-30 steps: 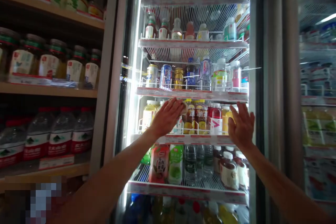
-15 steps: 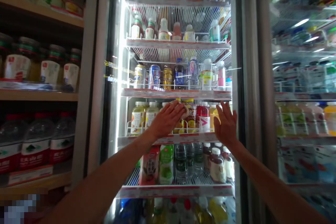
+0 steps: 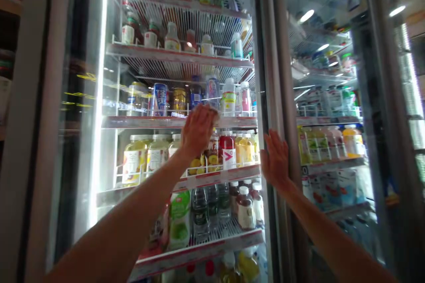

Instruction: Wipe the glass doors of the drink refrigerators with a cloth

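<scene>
My left hand (image 3: 198, 129) reaches up against the glass door (image 3: 84, 141) of a lit drinks fridge. A small pale wad, which looks like a folded cloth (image 3: 215, 118), shows at its fingertips, pressed between hand and glass; most of it is hidden. Lower and to the right, my right hand (image 3: 276, 159) lies flat with fingers spread at the door's right edge, beside the metal door frame (image 3: 282, 97). It holds nothing. Behind the glass, near my left hand, are a red-labelled bottle (image 3: 227, 152) and a blue can (image 3: 159, 99).
Wire shelves (image 3: 179, 55) inside hold several rows of bottles and cans. Another glass-fronted fridge (image 3: 328, 163) stands to the right. On the left is a dark post (image 3: 33, 119) with shelving beyond it. Lights reflect in the glass.
My view has turned right and tilted. My left hand has moved up the glass with the cloth. My right hand has shifted right, from over the bottles to the door's edge.
</scene>
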Action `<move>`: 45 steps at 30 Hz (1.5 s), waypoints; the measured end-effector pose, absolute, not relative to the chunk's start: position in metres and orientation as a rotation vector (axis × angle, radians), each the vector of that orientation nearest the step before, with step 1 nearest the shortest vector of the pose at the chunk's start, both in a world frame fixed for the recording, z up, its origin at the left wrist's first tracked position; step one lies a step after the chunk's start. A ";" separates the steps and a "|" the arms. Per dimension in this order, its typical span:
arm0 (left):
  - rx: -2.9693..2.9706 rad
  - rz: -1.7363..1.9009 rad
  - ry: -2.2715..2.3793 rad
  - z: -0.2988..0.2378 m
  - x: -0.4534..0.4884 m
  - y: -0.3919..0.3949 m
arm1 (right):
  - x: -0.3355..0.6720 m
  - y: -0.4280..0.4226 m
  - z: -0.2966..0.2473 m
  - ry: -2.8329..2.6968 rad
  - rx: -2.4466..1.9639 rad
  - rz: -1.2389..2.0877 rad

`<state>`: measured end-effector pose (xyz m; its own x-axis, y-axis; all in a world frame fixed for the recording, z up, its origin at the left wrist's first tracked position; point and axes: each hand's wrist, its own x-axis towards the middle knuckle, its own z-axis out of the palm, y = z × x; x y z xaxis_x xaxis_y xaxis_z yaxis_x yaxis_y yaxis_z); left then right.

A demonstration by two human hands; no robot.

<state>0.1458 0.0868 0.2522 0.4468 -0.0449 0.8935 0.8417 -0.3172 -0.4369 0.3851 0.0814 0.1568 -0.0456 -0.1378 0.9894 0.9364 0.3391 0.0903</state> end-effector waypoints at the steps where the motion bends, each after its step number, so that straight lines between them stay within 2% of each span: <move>1: -1.576 -1.184 -0.762 0.259 0.153 0.089 | 0.390 0.079 0.159 -1.293 -0.827 -1.055; 3: -1.577 -1.195 -0.743 0.261 0.171 0.092 | 0.400 0.074 0.162 -1.274 -0.830 -1.067; 8: -1.880 -0.583 -0.260 0.240 0.221 0.098 | 0.415 0.065 0.163 -1.283 -0.865 -1.074; 13: -1.725 -0.942 -0.555 0.248 0.252 0.103 | 0.425 0.062 0.164 -1.227 -0.854 -1.042; 18: -1.920 -0.574 -0.209 0.191 0.267 0.101 | 0.430 0.061 0.161 -1.209 -0.837 -1.040; 20: -1.955 -0.459 -0.072 0.183 0.261 0.100 | 0.431 0.061 0.159 -1.208 -0.836 -1.048; 22: -1.931 -0.492 -0.081 0.197 0.249 0.100 | 0.429 0.061 0.160 -1.206 -0.840 -1.049; 26: -1.754 -0.871 -0.512 0.225 0.224 0.093 | 0.416 0.064 0.168 -1.244 -0.826 -1.037; 28: -1.794 -0.782 -0.469 0.212 0.213 0.087 | 0.406 0.066 0.171 -1.262 -0.815 -1.025; 32: -1.956 -0.350 -0.094 0.179 0.187 0.081 | 0.389 0.073 0.169 -1.292 -0.802 -1.000; 33: -1.933 -0.379 -0.125 0.179 0.180 0.082 | 0.385 0.076 0.168 -1.302 -0.800 -0.995; 37: -1.643 -0.869 -0.587 0.190 0.156 0.084 | 0.371 0.085 0.163 -1.323 -0.799 -0.974; 39: -1.657 -0.822 -0.557 0.183 0.148 0.083 | 0.362 0.090 0.160 -1.321 -0.802 -0.971; 42: -1.776 -0.532 -0.323 0.171 0.130 0.080 | 0.349 0.098 0.154 -1.323 -0.820 -0.998; 45: -1.634 -0.756 -0.502 0.183 0.108 0.078 | 0.340 0.105 0.145 -1.330 -0.846 -1.042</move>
<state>0.1082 0.0782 0.1828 0.6948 -0.0827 0.7145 0.6906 -0.2009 -0.6948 0.3404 0.1052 0.1446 -0.0501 -0.1103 0.9926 0.9375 0.3374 0.0848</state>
